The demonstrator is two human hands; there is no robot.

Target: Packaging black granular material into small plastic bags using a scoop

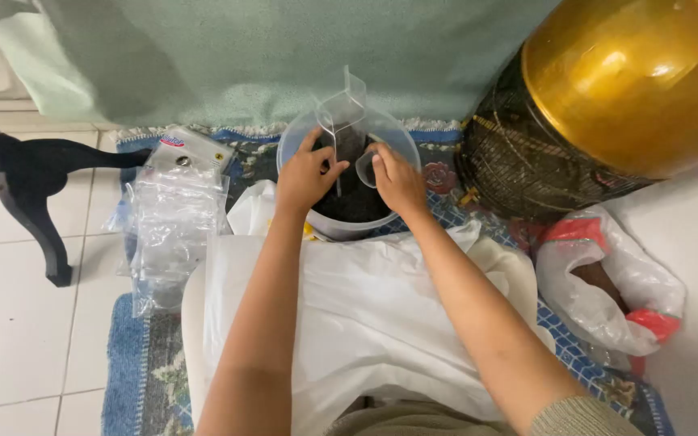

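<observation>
Clear plastic is forming the small pouch point(342, 121) that the left hand point(304, 176) is pinching upright over a translucent bucket point(296, 141) of dark grains. Fingers of the right hand point(397, 182) are closing on a small clear cup point(367, 165), tilted at the pouch's mouth.

head cam | looks steeply down from above | close over lap and floor

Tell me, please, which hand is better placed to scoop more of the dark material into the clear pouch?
Probably the right hand: it holds a small clear cup inside the tub, while the left hand holds the pouch upright.
</observation>
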